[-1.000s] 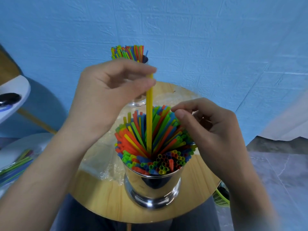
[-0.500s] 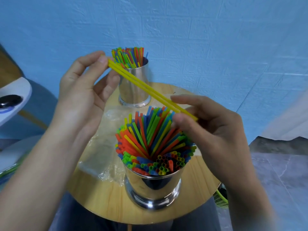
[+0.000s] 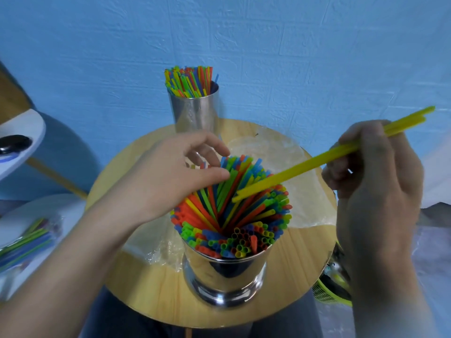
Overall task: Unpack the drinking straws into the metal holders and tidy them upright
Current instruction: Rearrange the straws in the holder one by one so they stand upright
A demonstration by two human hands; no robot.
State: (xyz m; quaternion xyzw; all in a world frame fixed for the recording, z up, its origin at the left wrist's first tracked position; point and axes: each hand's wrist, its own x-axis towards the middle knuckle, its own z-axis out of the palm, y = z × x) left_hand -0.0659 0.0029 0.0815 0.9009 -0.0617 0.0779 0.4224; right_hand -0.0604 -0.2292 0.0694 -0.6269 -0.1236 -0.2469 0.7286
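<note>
- The near holder (image 3: pixel 227 272), at the front of the round table (image 3: pixel 146 289), is packed. Its straws (image 3: pixel 244 215) fill it rim to rim, but they fan out and cross instead of standing straight.
- The far holder (image 3: pixel 195 111) sits at the back edge of the table, full as well. The straws in it (image 3: pixel 189 81) stand much closer to upright, so I'd call that one about done.
- A clear wrapper (image 3: pixel 280 152) lies flat on the table behind and beside the near holder, emptied by the look of it.
- Off to my left, a pack of straws (image 3: pixel 26 242) lies on a white surface (image 3: pixel 61 211), apparently in its wrap. I reckon the unpacking isn't finished.
- My right hand (image 3: pixel 373 181) is curled round a few yellow straws (image 3: pixel 305 164), gripping them towards their upper end.
- The yellow straws slant down to the left, with their low ends right at the top of the near bundle. I can't tell whether they touch it or hang just above.
- My left hand (image 3: pixel 170 176) is at the far-left side of that bundle, fingers bent and the thumb lying against the straw tips. I can't make out whether it actually pinches one.
- What's left, as I judge it, is to get the yellow ones into the near holder, straighten that fan, then deal with the pack on the left.
</note>
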